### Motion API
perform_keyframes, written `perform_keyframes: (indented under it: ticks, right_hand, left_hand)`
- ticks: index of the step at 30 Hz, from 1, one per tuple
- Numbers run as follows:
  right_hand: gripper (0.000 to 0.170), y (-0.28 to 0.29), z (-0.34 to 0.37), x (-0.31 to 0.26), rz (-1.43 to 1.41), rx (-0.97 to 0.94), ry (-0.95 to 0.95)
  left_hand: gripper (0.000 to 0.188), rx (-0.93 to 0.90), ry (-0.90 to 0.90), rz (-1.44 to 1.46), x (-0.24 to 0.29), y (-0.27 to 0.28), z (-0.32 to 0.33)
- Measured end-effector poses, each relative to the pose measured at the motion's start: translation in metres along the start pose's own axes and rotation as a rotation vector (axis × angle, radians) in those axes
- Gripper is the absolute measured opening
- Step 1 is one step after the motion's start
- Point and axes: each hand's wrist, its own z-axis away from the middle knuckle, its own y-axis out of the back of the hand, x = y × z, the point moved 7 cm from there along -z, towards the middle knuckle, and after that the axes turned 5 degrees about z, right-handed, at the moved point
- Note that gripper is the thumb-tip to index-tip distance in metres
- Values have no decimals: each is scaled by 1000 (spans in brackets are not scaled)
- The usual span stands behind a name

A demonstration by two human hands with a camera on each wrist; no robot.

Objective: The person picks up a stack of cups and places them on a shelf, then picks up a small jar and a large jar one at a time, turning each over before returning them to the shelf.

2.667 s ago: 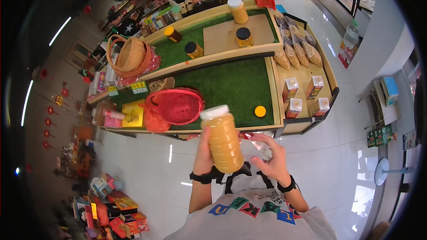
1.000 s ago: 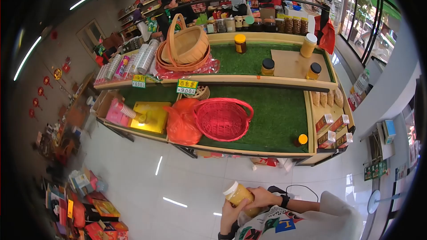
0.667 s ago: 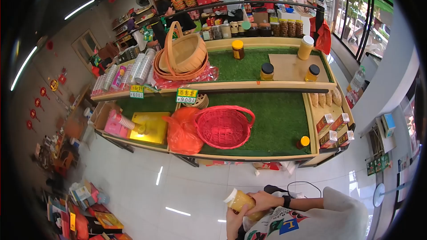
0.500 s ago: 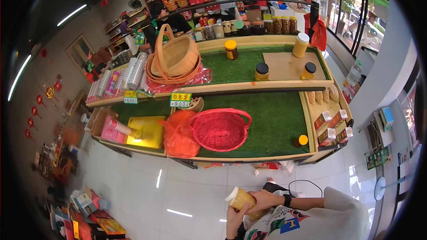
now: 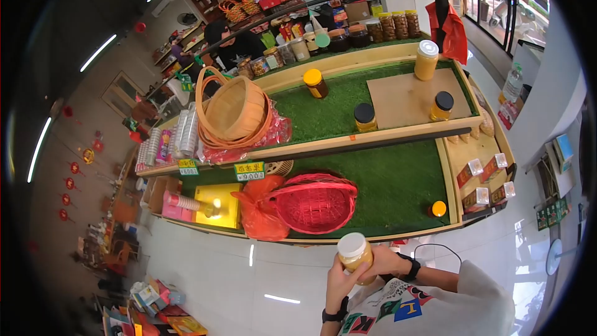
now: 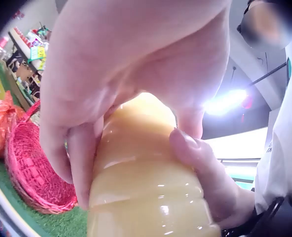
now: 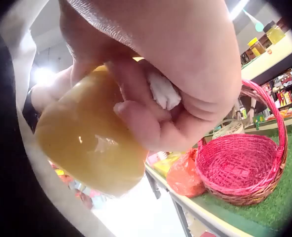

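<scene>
A clear ribbed plastic jar (image 5: 362, 272) with a white lid (image 5: 352, 244) and pale yellow, honey-like contents is held in front of the body. My left hand (image 5: 339, 286) grips its side, and in the left wrist view the fingers (image 6: 81, 148) wrap one side with the thumb (image 6: 185, 145) on the other. Against the jar's opposite side is my right hand (image 5: 387, 261). In the right wrist view a crumpled white tissue (image 7: 163, 92) is tucked within its curled fingers, and the thumb and fingertips lie against the jar near its base.
A two-level display stand with green turf (image 5: 398, 180) is ahead. Its lower level bears a pink-red basket (image 5: 314, 205), an orange-red bag (image 5: 264, 211) and a yellow-capped jar (image 5: 438, 210). Several jars and wicker baskets (image 5: 230, 109) stand above. Boxes (image 5: 155, 298) are piled at lower left.
My right hand, apart from the jar at first, has come against it. The jar went down and rightward in view, tilting left, and now stands more upright, lid up. The head view has shifted.
</scene>
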Motion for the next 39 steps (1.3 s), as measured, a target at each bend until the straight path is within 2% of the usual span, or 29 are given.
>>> perform_keyframes:
  ticks: [3,5,6,9,10,13,14,17,18,21,24,27,31,34,36,39]
  right_hand:
    - [84,50,-13,-4,-108,269,124]
    - [82,86,-16,-17,-94,369,154]
    - [81,102,-17,-18,-94,429,174]
    - [79,157,-17,-30,-77,604,234]
    - [79,177,-15,-37,-80,647,246]
    - [75,236,-21,-39,-118,770,217]
    - [73,257,-22,-41,-137,824,221]
    - [69,309,-31,-57,-197,1052,252]
    - [68,323,-40,-53,-158,1105,265]
    - [68,358,-67,-60,-188,1202,318]
    - [71,381,-106,-44,-176,1271,337]
    - [73,397,-138,-30,-107,1312,273]
    - [72,414,-169,-20,88,1343,108]
    - [72,431,-190,-12,156,1313,39]
    - [77,441,-203,-11,174,1268,-1]
    - [82,458,-224,-8,246,1311,62]
  left_hand:
    - [69,-55,-84,-75,34,-20,-42]
    - [70,-94,-137,-110,60,-38,-67]
    - [80,-147,-121,-127,69,-47,-80]
    - [90,-69,-426,-222,100,-73,-106]
    - [96,-98,-478,-216,105,-82,-111]
    - [93,-79,-397,-90,111,-96,-120]
    - [85,-96,-358,-66,104,-97,-123]
    - [76,-122,-239,-138,74,-87,-125]
    - [59,-65,-173,-83,71,-82,-120]
    - [40,-45,-119,-125,35,-66,-105]
    - [24,52,-60,-119,7,-50,-85]
    - [20,100,-151,-132,17,-43,-69]
    - [18,258,74,89,-4,-30,-49]
    - [16,325,83,198,-14,-16,-32]
    - [17,363,100,135,-13,-6,-21]
    - [20,412,128,91,-24,4,-9]
